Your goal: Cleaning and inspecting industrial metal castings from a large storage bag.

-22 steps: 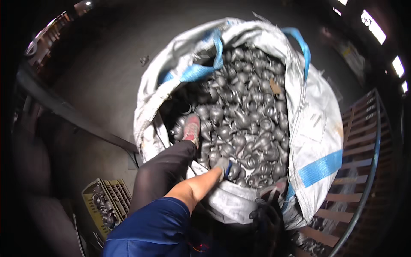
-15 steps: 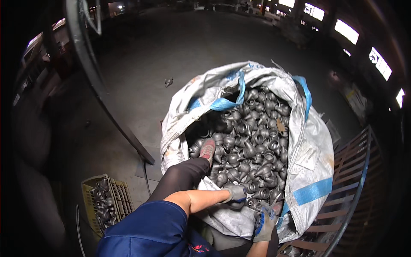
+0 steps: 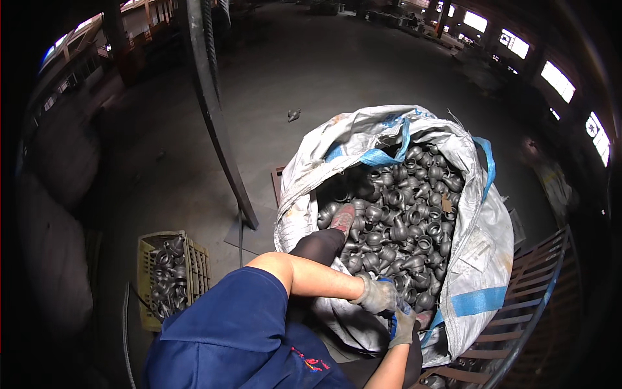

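Observation:
My left hand (image 3: 376, 295), in a grey work glove with blue on it, reaches across the near side of a large white woven bulk bag (image 3: 478, 256). Right against it is my right hand (image 3: 403, 324), gloved the same way. Both hands look closed, fingers meeting over the near part of the bag; what lies between them is hidden. Dark grey metal castings (image 3: 395, 220), rounded with a ring-like opening, fill the bag. My left shoe (image 3: 343, 219) rests among the castings, and my right shoe (image 3: 424, 319) shows beside my right hand.
A yellow plastic crate (image 3: 197, 266) of similar castings stands at the left. A dark metal post (image 3: 223, 142) rises left of the bag. Slatted metal fencing (image 3: 528, 301) curves along the right. One loose casting (image 3: 293, 115) lies on the floor (image 3: 259, 84) beyond.
My left hand has moved right and now meets my right hand, where they were apart before. The whole view has shifted, so the bag sits further right and slightly lower.

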A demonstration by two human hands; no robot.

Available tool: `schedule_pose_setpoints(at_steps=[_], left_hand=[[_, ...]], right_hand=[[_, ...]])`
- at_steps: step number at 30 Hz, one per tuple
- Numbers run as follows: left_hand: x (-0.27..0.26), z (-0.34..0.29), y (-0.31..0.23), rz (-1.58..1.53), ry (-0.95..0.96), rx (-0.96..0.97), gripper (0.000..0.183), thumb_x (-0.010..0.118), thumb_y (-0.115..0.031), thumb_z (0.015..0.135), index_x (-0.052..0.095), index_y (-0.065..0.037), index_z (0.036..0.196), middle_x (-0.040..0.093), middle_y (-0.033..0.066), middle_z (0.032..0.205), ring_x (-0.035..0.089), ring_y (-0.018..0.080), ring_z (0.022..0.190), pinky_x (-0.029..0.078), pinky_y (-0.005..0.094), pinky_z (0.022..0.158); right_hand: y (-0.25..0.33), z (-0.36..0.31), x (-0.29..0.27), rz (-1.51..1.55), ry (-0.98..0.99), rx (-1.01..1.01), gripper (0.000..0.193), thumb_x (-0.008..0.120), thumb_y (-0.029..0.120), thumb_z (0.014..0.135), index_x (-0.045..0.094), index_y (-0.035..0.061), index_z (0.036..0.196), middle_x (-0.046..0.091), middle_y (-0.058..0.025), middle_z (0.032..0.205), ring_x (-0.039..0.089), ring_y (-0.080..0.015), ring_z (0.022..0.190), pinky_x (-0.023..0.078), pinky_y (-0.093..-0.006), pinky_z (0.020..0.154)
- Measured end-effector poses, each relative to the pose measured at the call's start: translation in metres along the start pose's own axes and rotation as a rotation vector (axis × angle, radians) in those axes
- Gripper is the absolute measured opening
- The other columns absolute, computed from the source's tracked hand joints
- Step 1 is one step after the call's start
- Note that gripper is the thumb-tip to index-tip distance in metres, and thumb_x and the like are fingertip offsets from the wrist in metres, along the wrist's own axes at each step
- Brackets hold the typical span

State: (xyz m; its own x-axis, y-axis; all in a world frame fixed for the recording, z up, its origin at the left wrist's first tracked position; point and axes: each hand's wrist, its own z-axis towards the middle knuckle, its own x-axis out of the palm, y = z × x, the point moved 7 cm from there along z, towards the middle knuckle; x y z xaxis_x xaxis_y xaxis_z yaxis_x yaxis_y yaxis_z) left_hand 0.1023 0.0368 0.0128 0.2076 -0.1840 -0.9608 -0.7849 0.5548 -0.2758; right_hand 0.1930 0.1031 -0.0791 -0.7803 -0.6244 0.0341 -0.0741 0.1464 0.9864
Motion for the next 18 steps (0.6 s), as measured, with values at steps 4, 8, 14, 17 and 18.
schedule_pose_setpoints(at_steps=[4,8,14,17,18], left_hand=[[0.027,-0.013,0.01,-0.057,-0.172,0.021,0.042,0.065,-0.022,0.064,0.059,-0.01,0.104,0.057,0.0123,0.104,0.05,0.0291,0.107,0.039,0.0389,0.091],[-0.004,-0.036,0.034,-0.177,-0.673,-0.145,0.067,0.071,-0.026,0.065,0.045,-0.014,0.126,0.045,0.0156,0.124,0.039,0.0319,0.12,0.033,0.0388,0.1],[0.001,-0.033,0.068,-1.374,-0.508,-0.394,0.082,0.069,-0.033,0.076,0.023,-0.005,0.137,0.037,0.0146,0.134,0.039,0.0268,0.122,0.031,0.0366,0.101],[-0.011,-0.033,0.063,-1.149,-0.677,-0.315,0.062,0.066,-0.027,0.08,0.037,-0.009,0.132,0.046,0.0117,0.127,0.043,0.0234,0.119,0.035,0.0328,0.098],[-0.003,-0.028,0.063,-1.27,-0.699,-0.301,0.052,0.064,-0.023,0.082,0.043,-0.008,0.127,0.047,0.0124,0.126,0.044,0.0236,0.118,0.035,0.0325,0.098]], right_hand=[[-0.026,0.005,0.002,0.024,0.035,0.123,0.022,0.06,-0.001,0.076,0.061,-0.0056,0.098,0.063,-0.0059,0.089,0.058,-0.0122,0.074,0.047,-0.0249,0.071],[-0.015,-0.006,-0.007,0.314,-0.212,0.139,0.029,0.057,-0.003,0.074,0.057,-0.0043,0.103,0.06,-0.0062,0.081,0.059,-0.0159,0.069,0.049,-0.0272,0.061],[0.004,-0.011,-0.009,0.5,-0.354,0.226,0.018,0.061,0.006,0.077,0.054,0.005,0.094,0.053,-0.0013,0.066,0.036,-0.0074,0.035,0.027,-0.0227,0.03],[-0.017,0.0,-0.004,0.451,-0.311,0.258,0.006,0.056,0.015,0.084,0.05,0.0134,0.085,0.04,0.003,0.048,0.032,-0.0077,0.031,0.024,-0.0233,0.028],[-0.019,-0.01,-0.006,0.446,-0.3,0.271,0.007,0.056,0.016,0.084,0.05,0.0129,0.086,0.04,0.0025,0.049,0.033,-0.008,0.032,0.025,-0.0234,0.028]])
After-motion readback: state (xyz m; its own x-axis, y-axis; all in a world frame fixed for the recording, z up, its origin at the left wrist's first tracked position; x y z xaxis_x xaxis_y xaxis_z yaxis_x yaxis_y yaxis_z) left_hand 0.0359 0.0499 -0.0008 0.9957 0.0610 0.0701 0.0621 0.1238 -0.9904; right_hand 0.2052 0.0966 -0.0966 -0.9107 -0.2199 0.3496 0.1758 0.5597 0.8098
